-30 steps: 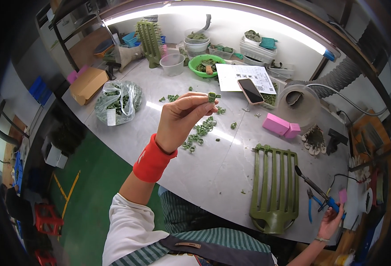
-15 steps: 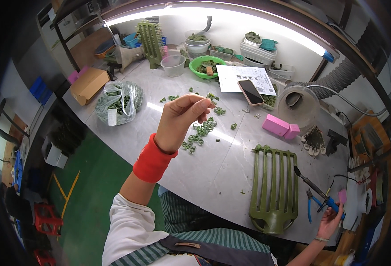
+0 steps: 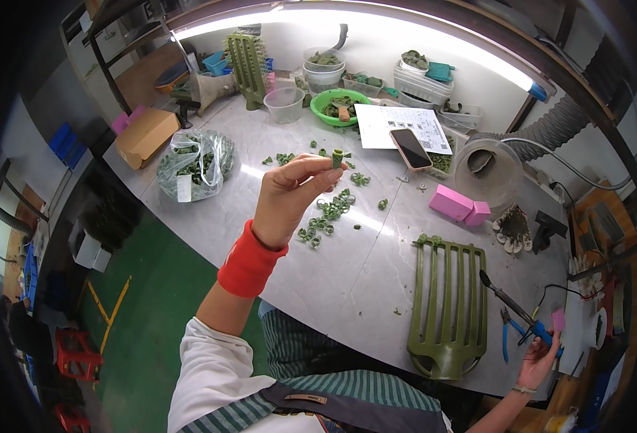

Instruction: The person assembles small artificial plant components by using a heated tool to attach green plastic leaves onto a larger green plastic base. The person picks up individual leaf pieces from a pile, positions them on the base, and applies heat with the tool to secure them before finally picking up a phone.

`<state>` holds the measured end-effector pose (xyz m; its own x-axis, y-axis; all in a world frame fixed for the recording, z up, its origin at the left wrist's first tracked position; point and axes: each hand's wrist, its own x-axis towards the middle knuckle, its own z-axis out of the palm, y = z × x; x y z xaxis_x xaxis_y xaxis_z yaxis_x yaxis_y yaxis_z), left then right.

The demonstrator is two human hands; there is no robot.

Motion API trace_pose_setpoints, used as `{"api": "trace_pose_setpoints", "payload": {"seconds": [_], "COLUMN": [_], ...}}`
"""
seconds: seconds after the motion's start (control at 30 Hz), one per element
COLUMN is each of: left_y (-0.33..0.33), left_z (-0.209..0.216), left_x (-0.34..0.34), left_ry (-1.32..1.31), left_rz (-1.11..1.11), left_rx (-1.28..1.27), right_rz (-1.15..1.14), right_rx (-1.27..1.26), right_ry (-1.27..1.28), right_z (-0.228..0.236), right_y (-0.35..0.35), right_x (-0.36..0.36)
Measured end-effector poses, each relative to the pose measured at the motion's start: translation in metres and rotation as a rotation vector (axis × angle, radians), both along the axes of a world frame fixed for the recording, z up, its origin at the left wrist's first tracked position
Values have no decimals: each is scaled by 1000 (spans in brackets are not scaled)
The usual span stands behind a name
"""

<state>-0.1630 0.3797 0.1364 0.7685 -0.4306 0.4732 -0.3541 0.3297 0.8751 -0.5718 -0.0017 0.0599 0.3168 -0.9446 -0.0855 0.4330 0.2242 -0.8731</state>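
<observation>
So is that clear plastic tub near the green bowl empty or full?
Empty, as far as shows: the clear plastic tub stands upright beside the green bowl, with nothing visible through its walls.

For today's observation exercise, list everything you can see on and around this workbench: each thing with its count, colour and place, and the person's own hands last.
small ring part: one, green, pinched in the raised left hand
loose ring parts: many, green, scattered mid-table
slotted rack: one, olive, flat on the table's right
upright rack: one, olive, back of table
plastic bag: one, clear with green parts, table's left
cardboard box: one, brown, left edge
bowl: one, green, back centre
phone: one, dark, on a printed sheet
blocks: two, pink, right of centre
soldering iron: one, blue handle, in the right hand
left hand: raised, fingers closed on the ring part, red wristband
right hand: low at right, gripping the iron's handle
</observation>
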Motion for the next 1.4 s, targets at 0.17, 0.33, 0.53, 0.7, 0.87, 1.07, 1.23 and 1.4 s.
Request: {"api": "trace_pose_setpoints", "payload": {"seconds": [0.17,0.33,0.53,0.7,0.87,1.07,1.23,1.4], "left_y": [-4,0,17,67,190,140,32,-8], "left_z": [-13,-19,-48,-99,-110,-102,-135,-156], "left_x": [1,-2,3,52,156,125,45,36], "left_ry": [-69,-54,-43,2,-106,-174,-435,-837], "left_rz": [109,145,81,219,763,703,214,181], "left_rx": [-6,126,178,467,526,866,941,981], "right_rz": [2,-4,-54,-101,-70,0,-18,-10], "right_rx": [15,21,11,-8,-6,47,50,51], "right_ry": [-4,18,36,101,124,45,39,26], "right_z": [-1,-2,-5,-17,-11,-15,-15,-14], "right_y": [1,0,0,-11,1,-15,-14,-17], "right_x": [2,0,7,-10,6,-2,3,4]}}
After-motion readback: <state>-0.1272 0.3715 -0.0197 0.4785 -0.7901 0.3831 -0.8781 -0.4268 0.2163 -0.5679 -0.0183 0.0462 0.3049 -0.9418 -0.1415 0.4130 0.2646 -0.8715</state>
